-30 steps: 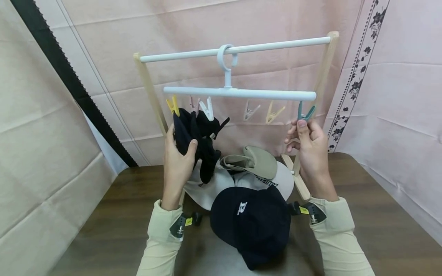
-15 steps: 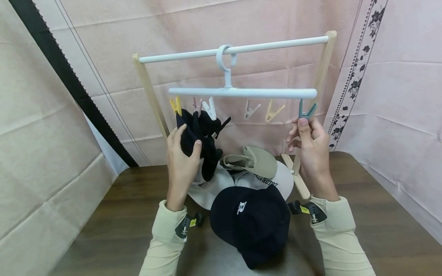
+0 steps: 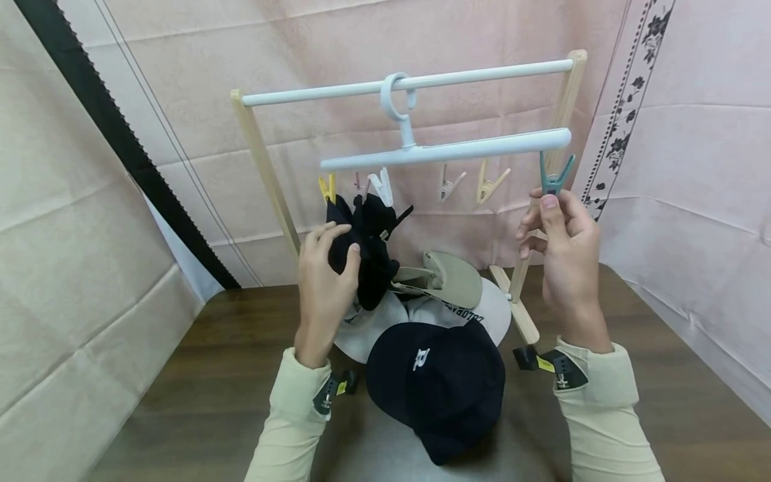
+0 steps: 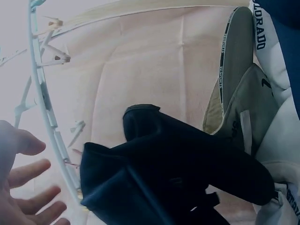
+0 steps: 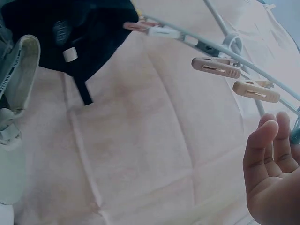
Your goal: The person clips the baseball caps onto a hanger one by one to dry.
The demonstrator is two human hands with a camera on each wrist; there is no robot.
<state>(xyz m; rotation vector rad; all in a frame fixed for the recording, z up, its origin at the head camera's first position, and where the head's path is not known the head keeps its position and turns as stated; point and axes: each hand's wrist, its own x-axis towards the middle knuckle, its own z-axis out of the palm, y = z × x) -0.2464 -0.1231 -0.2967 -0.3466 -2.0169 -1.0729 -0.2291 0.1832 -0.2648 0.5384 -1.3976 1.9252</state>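
A black cap (image 3: 372,264) hangs bunched at the left half of the pale blue clip hanger (image 3: 446,152). A yellow clip (image 3: 328,189) and a white clip (image 3: 382,187) meet its upper edge, with a pink clip (image 3: 360,185) between them. My left hand (image 3: 325,291) is beside the cap's left side; the left wrist view shows its fingers (image 4: 37,173) spread and apart from the cloth. At the hanger's right end, my right hand (image 3: 569,251) pinches the teal clip (image 3: 554,182) between thumb and forefinger. The hanger tilts, right end higher.
The hanger's hook sits on the white rod (image 3: 482,75) of a wooden-legged stand. Two more clips, grey (image 3: 448,187) and cream (image 3: 489,187), dangle bare. Below lie a navy cap (image 3: 440,388), white caps (image 3: 496,314) and a beige cap (image 3: 452,278) on the wooden table (image 3: 199,375).
My right hand has moved right and up with the teal clip, lifting the hanger's right end. The hanger and black cap have shifted right, and my left hand has moved slightly right.
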